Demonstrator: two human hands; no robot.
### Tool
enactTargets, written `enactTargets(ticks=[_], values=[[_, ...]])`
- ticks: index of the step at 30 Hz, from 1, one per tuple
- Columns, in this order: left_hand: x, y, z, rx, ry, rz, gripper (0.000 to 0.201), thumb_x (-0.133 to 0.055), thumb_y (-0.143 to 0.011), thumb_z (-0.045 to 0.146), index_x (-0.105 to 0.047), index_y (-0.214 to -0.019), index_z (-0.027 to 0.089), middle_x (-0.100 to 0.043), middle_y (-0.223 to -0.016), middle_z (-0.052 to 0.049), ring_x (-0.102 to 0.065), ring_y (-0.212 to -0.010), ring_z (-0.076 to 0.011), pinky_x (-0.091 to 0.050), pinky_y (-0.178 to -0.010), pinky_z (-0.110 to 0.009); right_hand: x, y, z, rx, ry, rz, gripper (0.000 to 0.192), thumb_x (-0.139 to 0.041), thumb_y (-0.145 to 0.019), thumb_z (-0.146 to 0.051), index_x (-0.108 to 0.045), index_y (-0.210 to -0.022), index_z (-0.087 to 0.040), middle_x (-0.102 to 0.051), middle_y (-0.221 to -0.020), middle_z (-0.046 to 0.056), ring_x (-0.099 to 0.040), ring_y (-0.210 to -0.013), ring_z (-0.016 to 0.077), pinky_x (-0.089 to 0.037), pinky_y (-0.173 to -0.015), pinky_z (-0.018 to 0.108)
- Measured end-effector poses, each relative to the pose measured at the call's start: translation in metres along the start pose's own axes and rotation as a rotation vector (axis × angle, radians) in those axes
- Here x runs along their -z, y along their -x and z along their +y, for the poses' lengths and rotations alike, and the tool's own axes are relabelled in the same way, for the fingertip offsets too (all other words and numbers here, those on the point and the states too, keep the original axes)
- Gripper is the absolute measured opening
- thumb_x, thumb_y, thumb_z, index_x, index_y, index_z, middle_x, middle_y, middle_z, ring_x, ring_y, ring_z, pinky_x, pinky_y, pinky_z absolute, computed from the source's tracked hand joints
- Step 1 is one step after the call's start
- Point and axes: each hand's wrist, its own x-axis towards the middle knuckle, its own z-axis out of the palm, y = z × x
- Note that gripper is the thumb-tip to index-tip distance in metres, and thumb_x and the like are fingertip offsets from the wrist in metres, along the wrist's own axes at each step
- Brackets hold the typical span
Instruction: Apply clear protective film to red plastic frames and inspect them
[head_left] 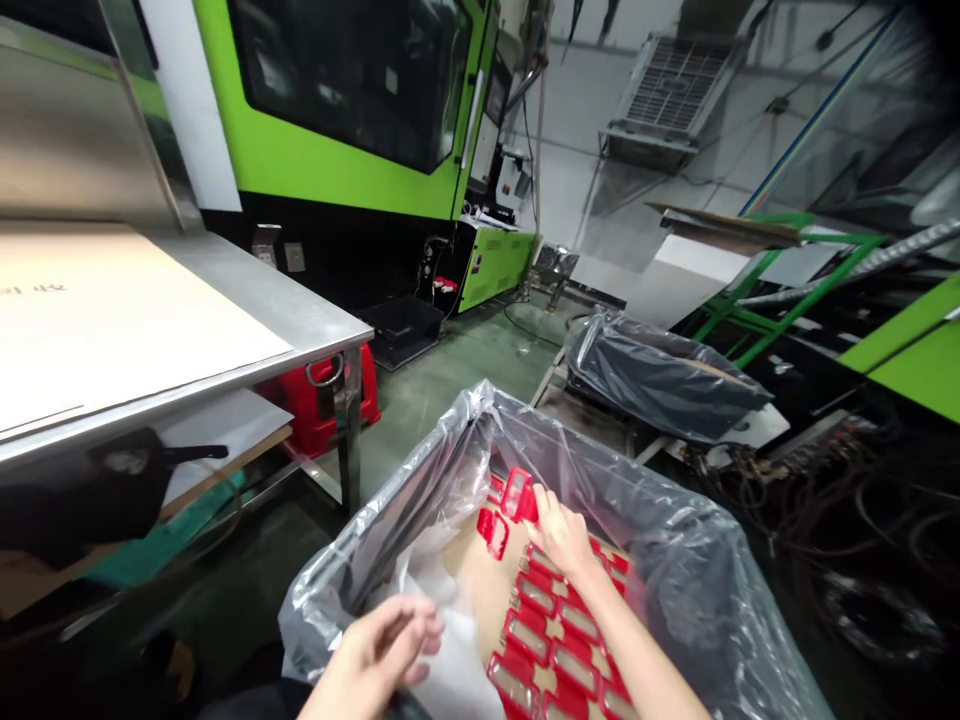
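My right hand (559, 532) reaches into a box lined with clear plastic film (600, 470), its fingers closed on a red plastic part (517, 495) with a clear window. A second red part (493, 532) lies tilted just beside it on brown cardboard (484, 590). Rows of similar red parts (534, 594) cover the cardboard under my right forearm. My left hand (394, 640) hovers over the near left side of the box, fingers loosely bent and apart, holding nothing. Beneath it lies a thin white sheet (450, 650).
At the left stands a metal table (322, 325) with a cardboard sheet (135, 320) on top. A red stool-like object (367, 385) is beneath it. Behind is a green machine (337, 150). Another box lined with film (660, 375) stands at the right, near a green frame (787, 300).
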Motion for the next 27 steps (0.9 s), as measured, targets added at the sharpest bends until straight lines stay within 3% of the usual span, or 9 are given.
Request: enactTargets(ticks=[3, 6, 9, 11, 13, 18, 23, 25, 27], values=[[-0.028, -0.020, 0.011, 0.146, 0.206, 0.025, 0.027, -0.062, -0.083, 0.023, -0.055, -0.106, 0.011, -0.063, -0.109, -0.014, -0.060, -0.103, -0.0224, -0.048, -0.084, -0.031, 0.035, 0.013, -0.004, 0.031, 0.012, 0.093, 0.052, -0.044, -0.092, -0.030, -0.038, -0.135, -0.004, -0.057, -0.115, 0.018, -0.062, -0.095, 0.0251, -0.052, -0.067, 0.034], [-0.048, -0.035, 0.018, 0.203, 0.293, 0.030, 0.042, -0.060, -0.084, 0.032, -0.046, -0.119, 0.013, -0.054, -0.124, -0.017, -0.055, -0.113, -0.0240, -0.048, -0.088, -0.038, 0.072, 0.025, -0.008, 0.139, -0.006, 0.320, 0.049, -0.050, -0.089, -0.032, -0.040, -0.131, -0.006, -0.061, -0.107, 0.014, -0.063, -0.090, 0.0224, -0.053, -0.064, 0.031], [-0.054, -0.039, 0.026, 0.259, 0.389, -0.007, 0.063, -0.057, -0.082, 0.050, -0.037, -0.129, 0.012, -0.049, -0.127, -0.024, -0.055, -0.113, -0.0311, -0.050, -0.085, -0.044, 0.107, 0.034, -0.013, 0.300, -0.053, 0.589, 0.046, -0.054, -0.087, -0.029, -0.041, -0.125, -0.007, -0.064, -0.101, 0.012, -0.064, -0.083, 0.0219, -0.053, -0.061, 0.029], [-0.053, -0.034, 0.032, 0.286, 0.474, -0.082, 0.075, -0.051, -0.081, 0.060, -0.035, -0.130, 0.006, -0.052, -0.121, -0.029, -0.059, -0.106, -0.0346, -0.052, -0.082, -0.045, 0.127, 0.037, -0.016, 0.377, -0.099, 0.662, 0.044, -0.053, -0.088, -0.028, -0.041, -0.125, -0.007, -0.064, -0.100, 0.012, -0.064, -0.084, 0.0216, -0.053, -0.061, 0.028], [-0.050, -0.025, 0.040, 0.282, 0.554, -0.161, 0.075, -0.053, -0.081, 0.058, -0.040, -0.126, -0.001, -0.058, -0.111, -0.030, -0.063, -0.098, -0.0341, -0.054, -0.080, -0.041, 0.141, 0.038, -0.020, 0.427, -0.137, 0.718, 0.044, -0.051, -0.089, -0.028, -0.042, -0.125, -0.005, -0.063, -0.101, 0.013, -0.064, -0.085, 0.0215, -0.053, -0.063, 0.028], [-0.038, -0.002, 0.051, 0.174, 0.634, -0.214, 0.041, -0.061, -0.083, 0.027, -0.051, -0.117, 0.006, -0.063, -0.107, -0.024, -0.065, -0.096, -0.0299, -0.053, -0.083, -0.035, 0.153, 0.039, -0.031, 0.463, -0.149, 0.830, 0.045, -0.051, -0.089, -0.029, -0.043, -0.124, -0.002, -0.064, -0.101, 0.015, -0.065, -0.088, 0.0222, -0.054, -0.068, 0.028], [-0.018, 0.017, 0.054, 0.084, 0.607, -0.182, 0.020, -0.067, -0.078, 0.017, -0.061, -0.093, 0.005, -0.067, -0.099, -0.020, -0.067, -0.089, -0.0261, -0.055, -0.080, -0.033, 0.152, 0.040, -0.048, 0.380, -0.202, 0.847, 0.044, -0.047, -0.091, -0.035, -0.043, -0.123, -0.006, -0.064, -0.093, 0.012, -0.066, -0.079, 0.0207, -0.053, -0.061, 0.028], [-0.010, 0.025, 0.055, 0.013, 0.542, -0.164, 0.020, -0.072, -0.074, 0.019, -0.063, -0.086, 0.004, -0.068, -0.091, -0.017, -0.067, -0.080, -0.0212, -0.055, -0.074, -0.028, 0.153, 0.039, -0.058, 0.370, -0.242, 0.859, 0.042, -0.048, -0.090, -0.036, -0.044, -0.121, -0.007, -0.064, -0.090, 0.011, -0.066, -0.076, 0.0197, -0.052, -0.061, 0.027], [0.000, 0.034, 0.056, -0.080, 0.455, -0.146, 0.033, -0.078, -0.068, 0.029, -0.065, -0.087, 0.005, -0.069, -0.088, -0.015, -0.066, -0.076, -0.0182, -0.054, -0.071, -0.024, 0.156, 0.036, -0.070, 0.371, -0.278, 0.878, 0.042, -0.049, -0.090, -0.036, -0.045, -0.120, -0.007, -0.064, -0.087, 0.010, -0.065, -0.072, 0.0190, -0.052, -0.060, 0.028]])
